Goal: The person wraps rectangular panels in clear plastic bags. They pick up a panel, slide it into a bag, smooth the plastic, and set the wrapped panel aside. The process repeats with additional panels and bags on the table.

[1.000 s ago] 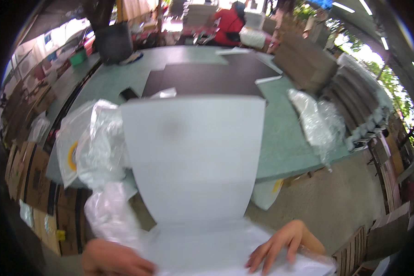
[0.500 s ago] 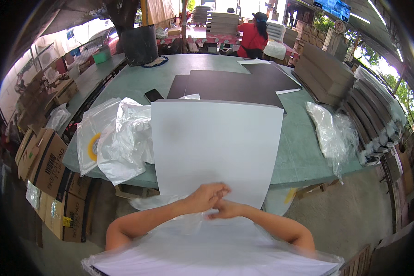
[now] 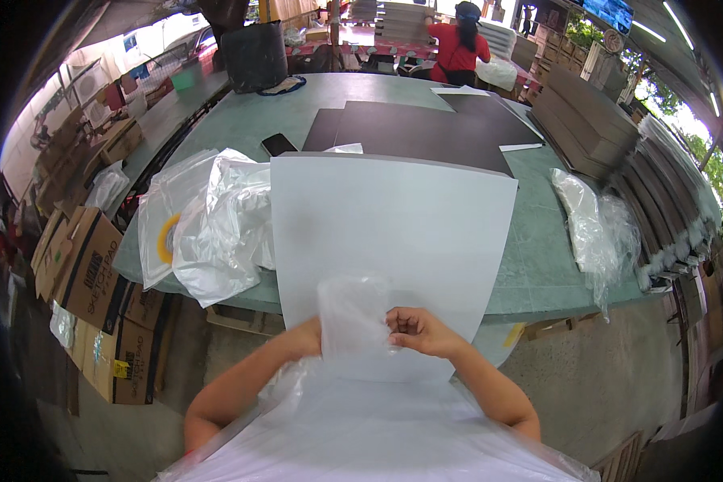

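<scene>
A large white sheet or board (image 3: 394, 221) leans over the table's near edge, upright before me. In front of it a clear plastic bag (image 3: 355, 313) is lifted between my hands. My left hand (image 3: 308, 337) is inside or behind the plastic, so its fingers are hidden. The fingers of my right hand (image 3: 422, 331) are curled in a pinch at the bag's right edge. Closest to me, a broad white pad or stack covered in clear plastic (image 3: 377, 438) spans the lower edge, below both hands.
The green table (image 3: 530, 273) carries crumpled plastic bags (image 3: 221, 233), a roll of yellow tape (image 3: 166, 238), a phone (image 3: 279, 145) and dark boards (image 3: 410, 128). More plastic (image 3: 582, 221) and stacked boards (image 3: 574, 120) lie right. Cartons (image 3: 96, 281) stand left; a person in red (image 3: 458, 50) works beyond.
My hands have moved apart from being close together, and plastic has risen between them. The view has shifted slightly, and the person in red has moved an arm toward the stack.
</scene>
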A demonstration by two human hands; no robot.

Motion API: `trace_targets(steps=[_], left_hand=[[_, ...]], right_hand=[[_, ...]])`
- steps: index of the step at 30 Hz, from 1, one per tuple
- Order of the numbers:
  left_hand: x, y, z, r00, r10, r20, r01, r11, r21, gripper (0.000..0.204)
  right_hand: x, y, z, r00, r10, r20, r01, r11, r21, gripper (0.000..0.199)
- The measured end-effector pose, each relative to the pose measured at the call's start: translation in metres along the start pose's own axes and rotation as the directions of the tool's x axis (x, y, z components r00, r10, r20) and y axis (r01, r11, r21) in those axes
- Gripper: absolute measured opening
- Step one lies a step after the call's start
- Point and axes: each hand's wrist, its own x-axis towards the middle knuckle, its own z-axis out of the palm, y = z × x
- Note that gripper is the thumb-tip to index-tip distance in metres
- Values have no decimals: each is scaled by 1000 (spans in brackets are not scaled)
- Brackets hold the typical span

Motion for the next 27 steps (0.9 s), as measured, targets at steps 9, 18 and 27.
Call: trace_targets(steps=[9,18,27], left_hand=[[15,0,-48,978,-182,-98,128,904,-407,17],[25,22,-28,935,-352,-41,315,878,-360,12],[-6,31,17,766,-216,605,423,878,-223,56]], right_hand=[[-43,33,0,981,192,-2,-192,980,-44,25],[-54,41,-22,854,301,425,-87,887,-453,47],[-55,6,5,903,-177,391,21,928,372,104]])
